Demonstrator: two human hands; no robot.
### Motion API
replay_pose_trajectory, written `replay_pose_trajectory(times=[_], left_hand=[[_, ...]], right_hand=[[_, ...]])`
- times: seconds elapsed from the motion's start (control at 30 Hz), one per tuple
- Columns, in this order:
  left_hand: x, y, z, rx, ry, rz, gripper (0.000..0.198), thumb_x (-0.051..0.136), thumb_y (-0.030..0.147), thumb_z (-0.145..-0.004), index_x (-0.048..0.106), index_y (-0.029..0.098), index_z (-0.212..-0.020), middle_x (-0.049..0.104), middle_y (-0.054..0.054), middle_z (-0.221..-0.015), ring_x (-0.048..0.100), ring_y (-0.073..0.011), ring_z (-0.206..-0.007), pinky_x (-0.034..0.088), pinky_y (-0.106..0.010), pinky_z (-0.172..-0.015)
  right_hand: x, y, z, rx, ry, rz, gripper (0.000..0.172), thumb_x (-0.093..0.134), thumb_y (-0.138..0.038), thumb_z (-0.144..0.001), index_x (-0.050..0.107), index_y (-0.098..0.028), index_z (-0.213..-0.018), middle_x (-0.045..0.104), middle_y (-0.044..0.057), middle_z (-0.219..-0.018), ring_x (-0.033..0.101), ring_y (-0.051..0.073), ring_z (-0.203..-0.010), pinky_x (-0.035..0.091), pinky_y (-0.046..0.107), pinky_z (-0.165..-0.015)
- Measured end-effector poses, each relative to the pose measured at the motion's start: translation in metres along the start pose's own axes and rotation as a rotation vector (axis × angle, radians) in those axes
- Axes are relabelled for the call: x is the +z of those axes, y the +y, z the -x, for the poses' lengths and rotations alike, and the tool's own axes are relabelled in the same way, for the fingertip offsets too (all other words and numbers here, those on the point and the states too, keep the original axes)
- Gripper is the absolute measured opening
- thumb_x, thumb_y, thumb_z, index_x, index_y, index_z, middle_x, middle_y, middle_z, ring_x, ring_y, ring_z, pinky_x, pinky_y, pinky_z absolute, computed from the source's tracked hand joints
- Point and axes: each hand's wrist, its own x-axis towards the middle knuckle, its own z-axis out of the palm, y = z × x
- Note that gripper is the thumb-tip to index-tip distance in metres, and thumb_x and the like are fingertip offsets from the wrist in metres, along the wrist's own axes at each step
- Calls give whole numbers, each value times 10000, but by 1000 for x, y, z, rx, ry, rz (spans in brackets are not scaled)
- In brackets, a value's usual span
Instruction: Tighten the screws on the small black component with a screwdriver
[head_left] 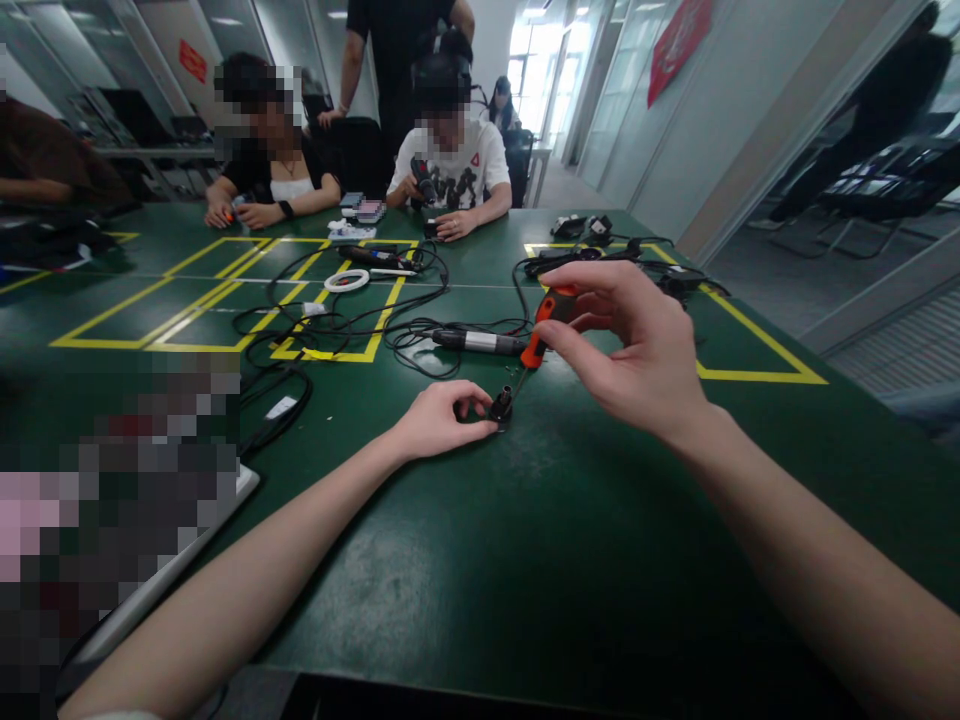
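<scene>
Gripping one orange-black screwdriver (533, 350) with your right hand (637, 350); pinching one small black part (501, 406) on bench (540, 560) with your left hand (441, 420). Part lies between hands.

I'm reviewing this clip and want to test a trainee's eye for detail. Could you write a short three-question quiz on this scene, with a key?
1. Which of the camera wearer's hands grips the screwdriver with the orange-and-black handle?
A) Left hand
B) Right hand
C) Neither

2. True or false: the left hand's fingers are at the small black part with an upright cylindrical top.

3. Fill in "nearer" or "farther": the flat white ring on the glossy green tabletop lies ____ from the camera than the small black part.

Key: 1. B; 2. True; 3. farther.
</scene>
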Motion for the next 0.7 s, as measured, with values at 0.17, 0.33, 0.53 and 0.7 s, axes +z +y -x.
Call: replay_pose_trajectory(times=[0.17,0.33,0.53,0.7], left_hand=[[0,-1,0,41,17,-24,341,803,366,-791,786,172,-1071,692,-9,-865,563,-138,-751,410,-268,-700],[0,-1,0,15,0,-1,337,762,338,-807,806,159,-1089,661,2,-791,550,-130,-712,404,-259,-679],[-2,0,-1,-59,-11,88,435,596,148,-792,809,154,-1172,684,10,-776,558,-122,-697,435,-250,-702],[-2,-2,-6,-102,6,241,441,533,85,-772,814,141,-1107,797,-36,-947,648,-144,-801,498,-255,-775]], right_hand=[[2,6,2,-61,11,6,254,732,-212,-923,706,-238,-1174,763,21,-1001,737,159,-755,642,279,-655],[5,7,3,-49,0,-25,259,738,-213,-924,705,-234,-1180,757,17,-996,731,149,-758,639,266,-657],[5,4,3,-17,-29,-47,260,666,-181,-961,715,-224,-1213,767,52,-1098,730,157,-814,637,281,-715],[5,2,4,-3,-75,-101,278,603,-172,-990,699,-222,-1246,759,76,-1182,742,184,-912,637,309,-765]])
